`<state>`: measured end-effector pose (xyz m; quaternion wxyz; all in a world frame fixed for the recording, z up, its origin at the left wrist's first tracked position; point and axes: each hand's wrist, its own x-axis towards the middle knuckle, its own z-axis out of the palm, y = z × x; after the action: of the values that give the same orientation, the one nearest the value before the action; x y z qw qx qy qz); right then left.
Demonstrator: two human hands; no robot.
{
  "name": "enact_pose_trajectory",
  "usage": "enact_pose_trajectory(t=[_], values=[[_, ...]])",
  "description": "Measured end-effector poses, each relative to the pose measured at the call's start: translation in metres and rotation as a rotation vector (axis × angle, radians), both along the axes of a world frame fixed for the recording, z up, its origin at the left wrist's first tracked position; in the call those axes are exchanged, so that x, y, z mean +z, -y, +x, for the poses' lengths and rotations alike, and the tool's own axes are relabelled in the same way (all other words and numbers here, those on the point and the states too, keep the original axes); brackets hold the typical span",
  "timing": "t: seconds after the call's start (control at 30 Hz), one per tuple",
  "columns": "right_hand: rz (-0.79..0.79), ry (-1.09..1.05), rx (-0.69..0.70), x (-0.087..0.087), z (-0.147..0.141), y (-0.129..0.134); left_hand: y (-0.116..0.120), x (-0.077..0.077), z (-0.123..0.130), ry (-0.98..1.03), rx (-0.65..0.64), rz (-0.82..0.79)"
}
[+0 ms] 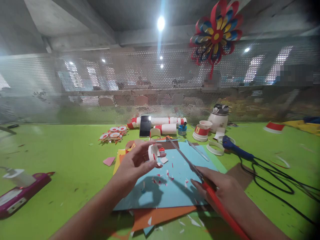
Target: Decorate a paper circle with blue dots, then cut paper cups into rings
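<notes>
Gently, the left hand has its grip pinched on a cut paper-cup piece, held above blue paper. At four o'clock from it, the right hand grips scissors with red handles. Red-and-white scraps lie at five. Nested white cups lie on the green surface at twelve; around two stand a blue jar, stacked cups and a lidded white bottle, its contents hidden.
</notes>
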<state>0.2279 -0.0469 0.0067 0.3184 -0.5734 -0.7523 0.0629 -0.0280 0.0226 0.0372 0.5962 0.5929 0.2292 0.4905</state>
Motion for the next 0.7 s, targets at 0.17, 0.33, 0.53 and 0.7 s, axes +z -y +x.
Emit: enact_pose_trajectory(t=[0.17, 0.33, 0.53, 0.7], values=[[-0.11, 0.02, -0.046, -0.003, 0.003, -0.005, 0.0, 0.0, 0.002, 0.164, -0.103, -0.13], [-0.137, 0.101, -0.098, -0.012, 0.005, -0.01, -0.001, 0.004, 0.0, 0.279, -0.204, -0.24], [-0.155, 0.189, -0.17, -0.011, 0.003, -0.014, 0.0, 0.011, -0.004, 0.379, -0.297, -0.287], [-0.283, 0.276, -0.214, -0.002, 0.002, -0.018, 0.001, 0.015, -0.007, 0.425, -0.293, -0.365]])
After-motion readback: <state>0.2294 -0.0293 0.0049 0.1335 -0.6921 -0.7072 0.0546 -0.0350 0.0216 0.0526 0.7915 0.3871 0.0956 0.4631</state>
